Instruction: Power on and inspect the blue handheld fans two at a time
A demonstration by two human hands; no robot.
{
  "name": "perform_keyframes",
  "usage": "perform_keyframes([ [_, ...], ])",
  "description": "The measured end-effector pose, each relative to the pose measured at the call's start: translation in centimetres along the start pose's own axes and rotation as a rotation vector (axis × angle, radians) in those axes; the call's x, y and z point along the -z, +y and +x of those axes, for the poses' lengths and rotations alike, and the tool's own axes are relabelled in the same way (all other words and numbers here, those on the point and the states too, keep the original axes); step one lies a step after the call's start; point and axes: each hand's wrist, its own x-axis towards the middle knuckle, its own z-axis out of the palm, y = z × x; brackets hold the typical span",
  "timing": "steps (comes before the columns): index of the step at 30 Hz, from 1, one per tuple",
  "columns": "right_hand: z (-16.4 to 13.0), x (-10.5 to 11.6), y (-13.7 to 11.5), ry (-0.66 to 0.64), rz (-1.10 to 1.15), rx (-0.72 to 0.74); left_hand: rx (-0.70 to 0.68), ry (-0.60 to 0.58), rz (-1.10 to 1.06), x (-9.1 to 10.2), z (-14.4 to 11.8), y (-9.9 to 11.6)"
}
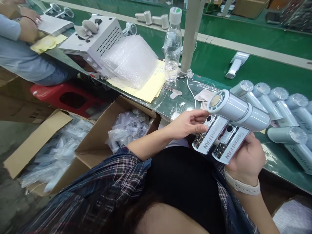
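I hold two pale blue handheld fans side by side, each handle printed "Speed FAN". My right hand (246,156) grips the right fan (253,125) from below by its handle; a white band sits on that wrist. My left hand (187,123) rests its fingertips on the handle of the left fan (225,107), whose round end faces up and left. A row of several more fans (280,104) lies on the table just right of my hands.
A clear water bottle (172,45) stands by a white post (190,35). A stack of bubble bags (131,60) lies on yellow sheets. Two open cardboard boxes (97,136) of bagged parts sit below left. Another person's arm (21,29) is at top left. A green conveyor (243,39) runs behind.
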Motion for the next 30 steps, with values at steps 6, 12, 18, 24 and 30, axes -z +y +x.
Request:
perform_keyframes([
  [6,0.7,0.1,0.2,-0.122,0.025,-0.02,0.017,-0.012,0.014,0.1,0.7,0.5],
  [12,2.0,-0.5,-0.3,-0.266,-0.045,-0.013,0.015,0.055,0.03,0.4,1.0,1.2],
  [18,2.1,-0.8,0.2,-0.269,-0.035,-0.034,-0.015,0.075,0.005,1.0,0.5,1.4],
  [24,2.0,0.0,0.0,-0.241,-0.035,-0.002,-0.011,0.036,0.034,1.0,1.3,1.2],
  [30,1.5,0.5,-0.7,-0.208,-0.037,0.03,0.011,0.0,0.085,0.6,1.5,1.1],
])
